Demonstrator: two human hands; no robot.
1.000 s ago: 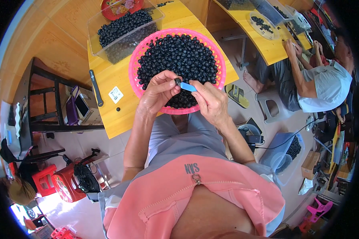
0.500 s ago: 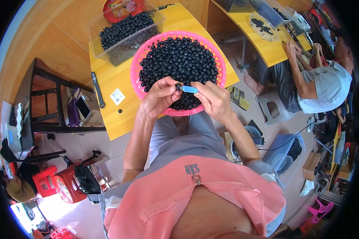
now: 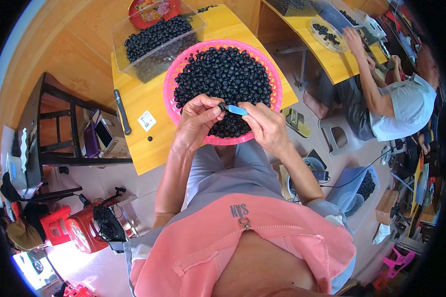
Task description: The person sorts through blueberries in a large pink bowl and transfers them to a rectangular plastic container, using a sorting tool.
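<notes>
My left hand (image 3: 197,121) pinches a small round black piece (image 3: 222,106) between thumb and fingertips. My right hand (image 3: 266,126) grips a small tool with a flat blue handle (image 3: 238,110); its tip meets the black piece and is too small to make out. Both hands are above the near part of a round pink plastic basket (image 3: 277,94). Heaped in that basket are many similar round black pieces (image 3: 223,74), some showing a ring or hole on top.
On the yellow table (image 3: 151,153) are a clear bin (image 3: 156,67) of black pieces, a red floral tray (image 3: 151,12), a dark strip-shaped tool (image 3: 122,111), a white label (image 3: 146,120) and one loose piece (image 3: 150,139). At right another person (image 3: 401,106) sits at a second table (image 3: 327,64).
The black piece and the blue-handled tool have shifted and tilted slightly between my fingertips. The other person's hand has moved up toward the pale round tray on the second table.
</notes>
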